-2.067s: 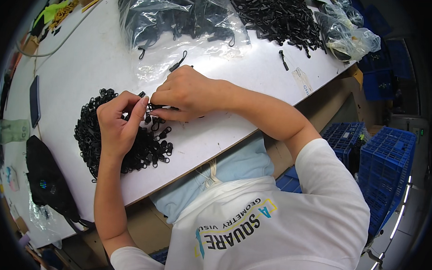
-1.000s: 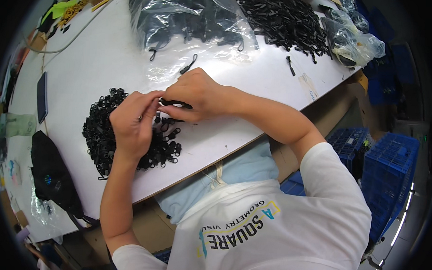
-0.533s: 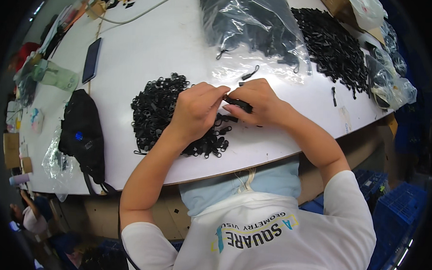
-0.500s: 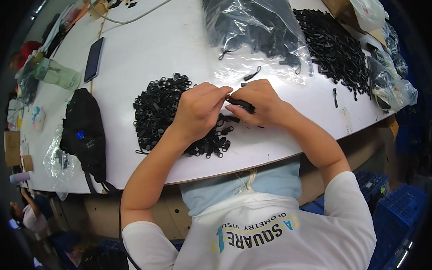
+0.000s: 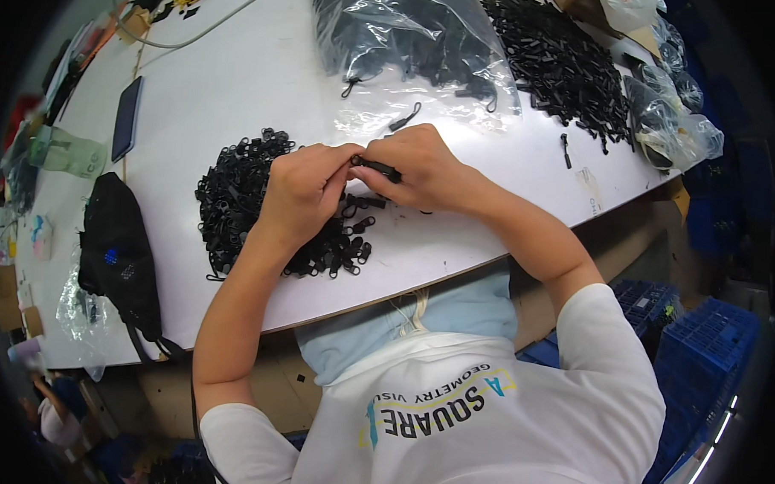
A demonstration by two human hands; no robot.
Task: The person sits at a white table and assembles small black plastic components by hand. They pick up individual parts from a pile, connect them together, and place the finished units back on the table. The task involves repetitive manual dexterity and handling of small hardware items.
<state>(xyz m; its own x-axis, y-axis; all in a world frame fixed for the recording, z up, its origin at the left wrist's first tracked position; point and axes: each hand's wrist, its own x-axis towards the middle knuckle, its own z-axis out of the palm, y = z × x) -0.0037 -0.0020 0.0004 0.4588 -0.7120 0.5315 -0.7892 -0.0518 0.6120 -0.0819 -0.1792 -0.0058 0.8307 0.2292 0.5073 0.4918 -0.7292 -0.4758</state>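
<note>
Left hand [image 5: 300,192] and right hand [image 5: 420,164] now meet, the earlier fingertip gap closed, the right pinching a black pull [image 5: 381,170] whose end the left also pinches, at two o'clock from the slider pile [image 5: 231,185] on the tabletop [image 5: 222,78], suggesting two-handed work on one piece.

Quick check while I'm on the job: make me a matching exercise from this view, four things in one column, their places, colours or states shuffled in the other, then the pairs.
Things:
1. Smartphone
2. Plastic crates
3. Right hand
4. Heap of zipper sliders

Places, colours, states:
A. Blue, lower than the tabletop, at the picture's right
B. Holding a black zipper pull
C. Black, showing on both sides of the left hand
D. Lying near a translucent green bottle

Right pairs: 1-D, 2-A, 3-B, 4-C
</note>
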